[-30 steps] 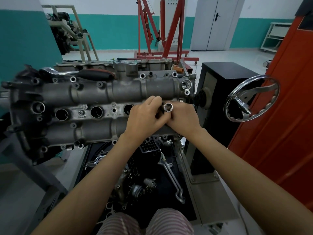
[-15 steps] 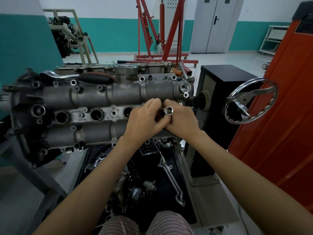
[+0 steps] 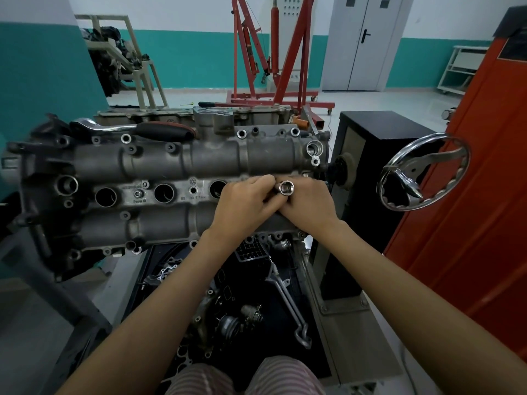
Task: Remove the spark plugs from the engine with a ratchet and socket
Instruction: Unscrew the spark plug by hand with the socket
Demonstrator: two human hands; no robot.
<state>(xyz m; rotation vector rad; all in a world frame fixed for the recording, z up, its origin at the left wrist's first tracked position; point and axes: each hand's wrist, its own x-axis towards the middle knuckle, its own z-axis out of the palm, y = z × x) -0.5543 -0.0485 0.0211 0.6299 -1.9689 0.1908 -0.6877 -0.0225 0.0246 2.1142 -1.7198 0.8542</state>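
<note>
A grey engine head (image 3: pixel 159 163) lies across a stand, with three open spark plug wells (image 3: pixel 164 193) showing in a row along its middle. Both hands meet over the right end of that row. My left hand (image 3: pixel 242 205) and my right hand (image 3: pixel 309 205) both grip a chrome socket (image 3: pixel 286 188), whose open end faces the camera. The socket's lower part is hidden by the fingers. A ratchet (image 3: pixel 134 128) with a dark red-trimmed handle rests on the engine's far upper left edge.
A chrome handwheel (image 3: pixel 425 173) sticks out right of the engine on a black stand (image 3: pixel 368 129). An orange cabinet (image 3: pixel 482 195) fills the right side. Below the engine a dark tray (image 3: pixel 256 295) holds loose parts and a bent wrench (image 3: pixel 288 303). A red engine hoist (image 3: pixel 273 52) stands behind.
Both hands and the socket have stayed in place over the right end of the well row; only the view has shifted slightly.
</note>
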